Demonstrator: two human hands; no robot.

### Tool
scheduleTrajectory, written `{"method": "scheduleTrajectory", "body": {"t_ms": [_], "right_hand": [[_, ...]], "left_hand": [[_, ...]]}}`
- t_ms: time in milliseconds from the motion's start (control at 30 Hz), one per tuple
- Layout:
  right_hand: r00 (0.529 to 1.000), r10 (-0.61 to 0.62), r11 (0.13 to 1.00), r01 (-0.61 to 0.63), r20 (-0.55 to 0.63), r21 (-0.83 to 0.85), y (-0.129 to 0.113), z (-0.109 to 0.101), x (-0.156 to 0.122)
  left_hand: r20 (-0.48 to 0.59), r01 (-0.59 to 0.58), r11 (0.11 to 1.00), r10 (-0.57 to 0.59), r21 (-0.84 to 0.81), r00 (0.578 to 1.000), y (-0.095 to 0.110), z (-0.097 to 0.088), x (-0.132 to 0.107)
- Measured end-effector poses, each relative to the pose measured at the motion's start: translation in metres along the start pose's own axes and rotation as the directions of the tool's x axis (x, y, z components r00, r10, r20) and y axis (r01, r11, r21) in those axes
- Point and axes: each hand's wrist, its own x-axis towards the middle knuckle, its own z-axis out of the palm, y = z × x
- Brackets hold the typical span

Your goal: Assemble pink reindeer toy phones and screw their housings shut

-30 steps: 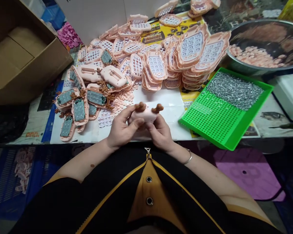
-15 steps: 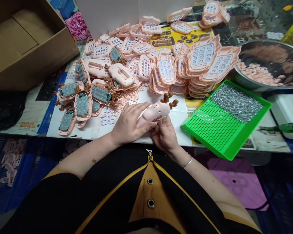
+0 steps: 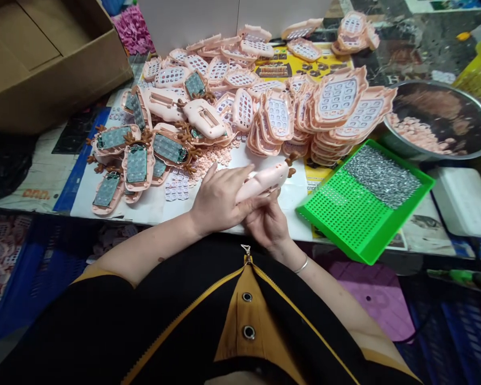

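Observation:
A pink plastic toy phone casing (image 3: 264,181) with brown antlers is held above the front edge of the table. My left hand (image 3: 220,199) is closed around its near end, thumb along the lower side. From below and to the right, my right hand (image 3: 269,220) grips the casing, its fingers partly hidden beneath it. To the left lie several open casing halves with green circuit boards (image 3: 137,164) and brown antlers. Loose pink buttons (image 3: 212,160) and pale keypad pieces (image 3: 177,185) are spread on the white sheet beside my left hand.
Stacked pink front covers (image 3: 339,96) stand behind my hands. A green tray (image 3: 344,219) of small metal screws lies at the right, near a metal bowl (image 3: 479,120) of pink pieces. A cardboard box (image 3: 84,80) occupies the far left, and a white box (image 3: 465,200) the right.
The casing has tilted onto its side and shifted slightly right, still in both hands. My right fingers have opened out somewhat under it. The head view has shifted a little.

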Motion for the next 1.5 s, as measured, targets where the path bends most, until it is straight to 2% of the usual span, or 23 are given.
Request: {"method": "scheduleTrajectory", "body": {"t_ms": [133,233,300,367,400,433,500,533,567,600,633,700,767,867,933,1033,1133,1200,1267,1367,1433,1500], "right_hand": [[0.999,0.043,0.994,-0.042,-0.011,0.099,-0.001,0.002,0.002],[1.0,0.009,0.998,-0.01,0.023,0.062,0.0,0.0,0.004],[0.998,-0.059,0.998,0.059,0.025,-0.031,-0.001,-0.002,0.006],[0.984,-0.17,0.956,0.179,0.061,-0.232,-0.004,-0.001,0.008],[0.965,-0.233,0.892,0.261,0.118,-0.37,-0.007,0.001,0.009],[0.935,-0.293,0.786,0.355,0.201,-0.506,-0.01,0.005,0.009],[0.845,-0.356,0.485,0.533,0.4,-0.694,-0.017,0.014,0.008],[0.802,-0.352,0.329,0.589,0.483,-0.738,-0.02,0.02,0.006],[0.774,-0.33,0.192,0.616,0.541,-0.764,-0.022,0.025,0.004],[0.766,-0.292,0.073,0.615,0.573,-0.785,-0.024,0.03,0.001],[0.773,-0.244,-0.029,0.597,0.585,-0.802,-0.025,0.034,-0.001],[0.793,-0.175,-0.184,0.556,0.584,-0.81,-0.024,0.038,-0.007],[0.781,-0.153,-0.275,0.555,0.605,-0.786,-0.022,0.039,-0.011],[0.757,-0.12,-0.336,0.578,0.643,-0.744,-0.024,0.037,-0.014],[0.772,-0.088,-0.384,0.557,0.63,-0.736,-0.029,0.037,-0.016],[0.799,-0.084,-0.477,0.493,0.596,-0.728,-0.039,0.037,-0.016],[0.792,-0.114,-0.557,0.449,0.6,-0.698,-0.045,0.039,-0.015],[0.791,-0.109,-0.592,0.435,0.602,-0.679,-0.047,0.041,-0.014],[0.81,-0.09,-0.59,0.426,0.58,-0.686,-0.05,0.044,-0.012],[0.842,-0.074,-0.532,0.42,0.535,-0.735,-0.052,0.046,-0.011],[0.85,-0.066,-0.474,0.435,0.523,-0.766,-0.049,0.042,-0.012],[0.852,-0.057,-0.375,0.465,0.52,-0.802,-0.043,0.036,-0.013]], "left_hand": [[-0.006,-0.003,0.989,0.004,0.148,1.0,-0.005,0.003,-0.011],[-0.004,-0.006,0.991,0.006,0.134,1.0,-0.004,0.002,-0.012],[0.041,0.047,0.999,-0.047,0.019,0.998,-0.006,-0.002,-0.01],[0.112,0.181,0.956,-0.159,-0.231,0.981,-0.009,-0.006,-0.007],[0.154,0.277,0.876,-0.234,-0.395,0.96,-0.012,-0.009,-0.005],[0.2,0.371,0.738,-0.314,-0.564,0.928,-0.013,-0.011,-0.004],[0.288,0.457,0.352,-0.436,-0.817,0.853,-0.015,-0.015,-0.002],[0.315,0.435,0.176,-0.463,-0.883,0.828,-0.015,-0.017,-0.001],[0.318,0.385,0.048,-0.476,-0.922,0.82,-0.015,-0.018,0.0],[0.302,0.331,-0.027,-0.481,-0.943,0.823,-0.014,-0.019,0.0],[0.279,0.287,-0.059,-0.488,-0.956,0.827,-0.012,-0.02,0.0],[0.25,0.256,-0.06,-0.513,-0.965,0.821,-0.01,-0.019,-0.001],[0.259,0.275,-0.053,-0.538,-0.96,0.802,-0.008,-0.017,-0.003],[0.272,0.29,-0.052,-0.539,-0.955,0.797,-0.007,-0.014,-0.004],[0.28,0.294,-0.059,-0.526,-0.954,0.803,-0.008,-0.013,-0.004],[0.358,0.354,-0.105,-0.493,-0.929,0.793,-0.008,-0.01,-0.006],[0.448,0.425,-0.155,-0.431,-0.892,0.783,-0.006,-0.006,-0.007],[0.465,0.439,-0.161,-0.407,-0.884,0.787,-0.005,-0.002,-0.007],[0.466,0.441,-0.16,-0.412,-0.883,0.783,-0.004,0.0,-0.005],[0.425,0.401,-0.159,-0.483,-0.902,0.766,-0.006,0.0,-0.002],[0.373,0.35,-0.146,-0.518,-0.925,0.77,-0.008,-0.001,0.0],[0.343,0.33,-0.12,-0.517,-0.936,0.785,-0.008,-0.001,0.002]]}}
